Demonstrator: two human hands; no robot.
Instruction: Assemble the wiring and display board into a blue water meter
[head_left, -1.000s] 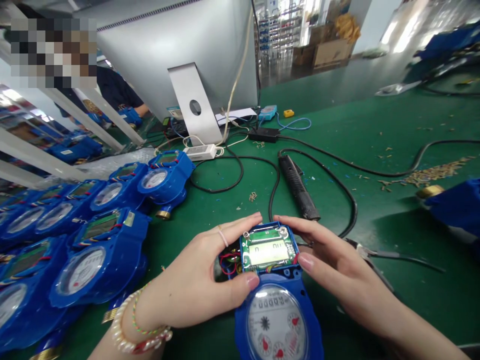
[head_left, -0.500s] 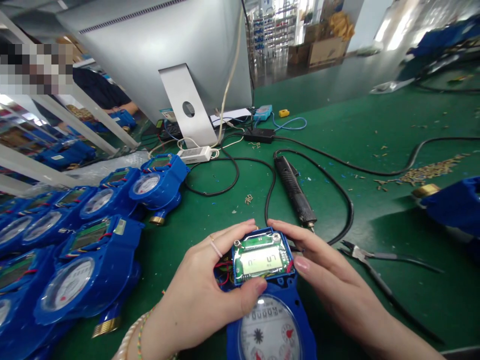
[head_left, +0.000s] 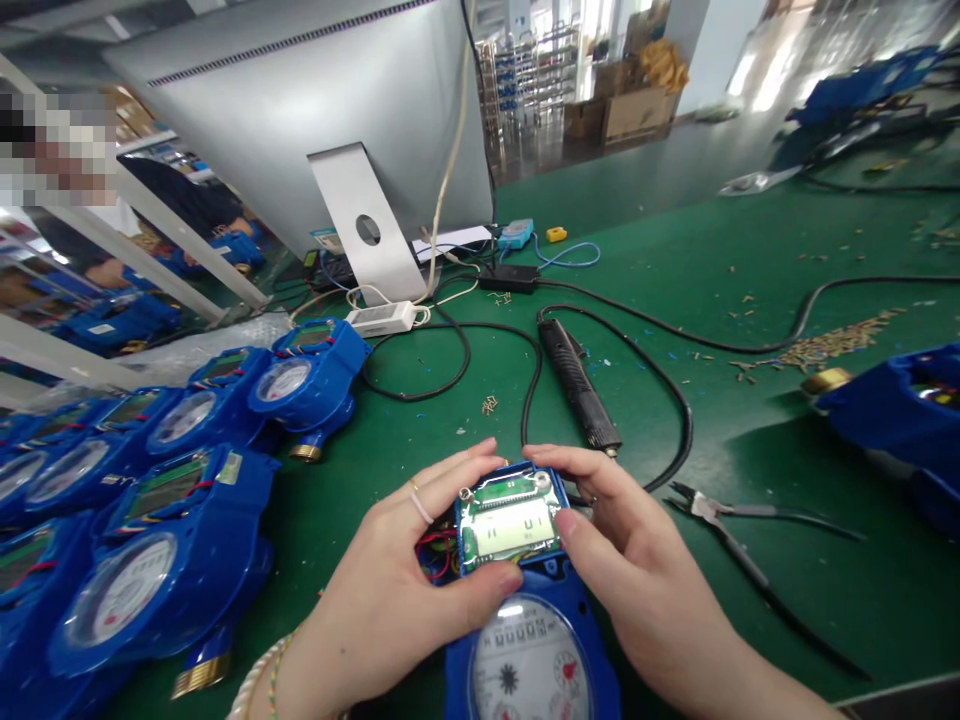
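Note:
A blue water meter (head_left: 531, 655) with a round dial lies at the bottom centre. Above its dial sits a green circuit board with a lit display (head_left: 512, 526), in a blue frame. My left hand (head_left: 420, 560) grips the frame's left side, thumb along the lower edge. From the right, my right hand (head_left: 637, 560) holds the same board, its thumb at the board's right edge and its fingers behind the top corner. Red wires (head_left: 437, 553) show beside my left fingers. The fingertips behind the board are partly hidden.
Several blue meters (head_left: 180, 540) stand at the left. Beyond my hands lie a black electric screwdriver (head_left: 577, 385) and looping cables. Pliers (head_left: 720, 515) lie right; another meter (head_left: 900, 410) and loose screws (head_left: 832, 345) are farther right. A monitor (head_left: 262, 120) stands behind; a person is at far left.
My right thumb has moved left and up onto the board's right edge, covering the red wire there. The whole view has shifted slightly. Both hands still hold the board.

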